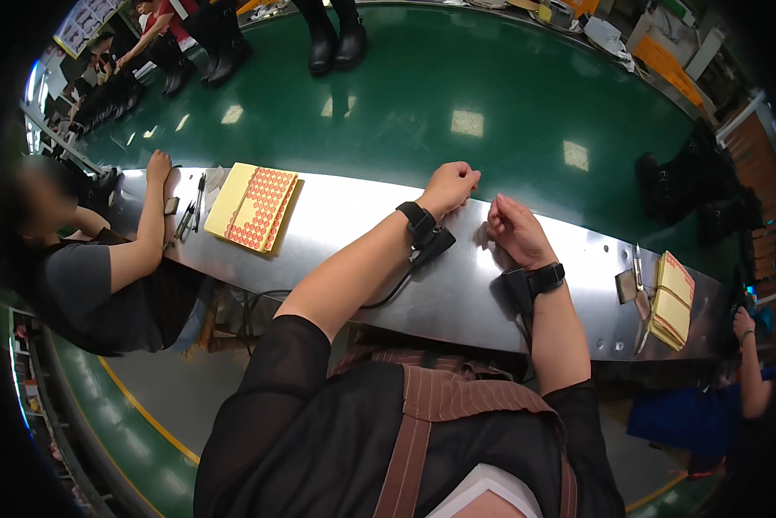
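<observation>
Head view, left to right. At far left, co-worker's forearm [151, 226] over steel ledge [345, 216], slim dark tools [201, 198] beside it. Next, sticker pad [254, 209]: yellow, rows of red rounds, flat on ledge, well apart from left hand, untouched. Probably light; judge leaves papery and bendy, stack somewhat stiffer, maybe slippery on bare metal, more apt to crease than break. Best taken by opposite side edges, thumb above, fingers beneath, off the red rounds.

Mid-frame, left hand [448, 190] near rim of green surface [405, 112], fingers loosely curled, nothing visible in hold. Just beside, right hand [522, 231], palm inward, fingers half-bent, likewise no object visible; cannot tell whether fingertips meet or pinch something small.

Farther right, second sticker pad [675, 298] on ledge, untouched, slim tool [637, 268] alongside. Beyond, black boots [699, 186].
</observation>
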`<state>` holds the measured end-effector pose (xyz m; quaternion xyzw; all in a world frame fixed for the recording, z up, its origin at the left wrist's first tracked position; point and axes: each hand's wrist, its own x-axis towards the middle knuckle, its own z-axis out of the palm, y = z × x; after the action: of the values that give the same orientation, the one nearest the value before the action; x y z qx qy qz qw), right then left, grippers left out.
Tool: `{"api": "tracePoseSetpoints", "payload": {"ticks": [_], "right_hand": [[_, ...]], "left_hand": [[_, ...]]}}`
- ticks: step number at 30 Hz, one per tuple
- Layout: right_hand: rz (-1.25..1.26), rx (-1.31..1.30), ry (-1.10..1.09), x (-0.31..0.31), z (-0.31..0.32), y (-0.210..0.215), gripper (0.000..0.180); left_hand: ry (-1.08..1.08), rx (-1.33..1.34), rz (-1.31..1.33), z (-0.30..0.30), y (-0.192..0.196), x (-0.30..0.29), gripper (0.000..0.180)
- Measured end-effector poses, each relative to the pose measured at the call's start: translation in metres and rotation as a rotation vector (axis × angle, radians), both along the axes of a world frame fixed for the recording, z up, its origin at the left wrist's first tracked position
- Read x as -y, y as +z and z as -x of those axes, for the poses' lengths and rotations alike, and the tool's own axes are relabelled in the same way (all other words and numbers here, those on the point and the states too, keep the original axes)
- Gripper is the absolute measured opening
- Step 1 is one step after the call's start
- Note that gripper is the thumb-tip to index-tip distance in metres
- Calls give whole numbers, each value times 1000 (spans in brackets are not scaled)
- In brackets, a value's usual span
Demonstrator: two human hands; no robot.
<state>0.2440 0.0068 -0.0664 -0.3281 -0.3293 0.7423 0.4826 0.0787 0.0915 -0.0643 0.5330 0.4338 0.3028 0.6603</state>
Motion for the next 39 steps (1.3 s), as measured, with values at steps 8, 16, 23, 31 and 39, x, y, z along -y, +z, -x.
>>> {"api": "tracePoseSetpoints", "payload": {"ticks": [8,16,23,31,39], "right_hand": [[-17,65,-8,22,19,46,48],[-565,554,-433,37,48,99,76],[-1521,1198,-505,73,79,139,11],[-1540,1268,-391,86,118,124,16],[-1339,1157,-166,85,114,120,31]], "left_hand": [[306,35,-153,-4,58,-3,15],[479,-57,-652,-13,108,3,16],[428,-391,-690,-24,95,6,13],[342,-724,-745,-34,83,3,14],[335,-848,-750,-24,70,-4,16]]}}
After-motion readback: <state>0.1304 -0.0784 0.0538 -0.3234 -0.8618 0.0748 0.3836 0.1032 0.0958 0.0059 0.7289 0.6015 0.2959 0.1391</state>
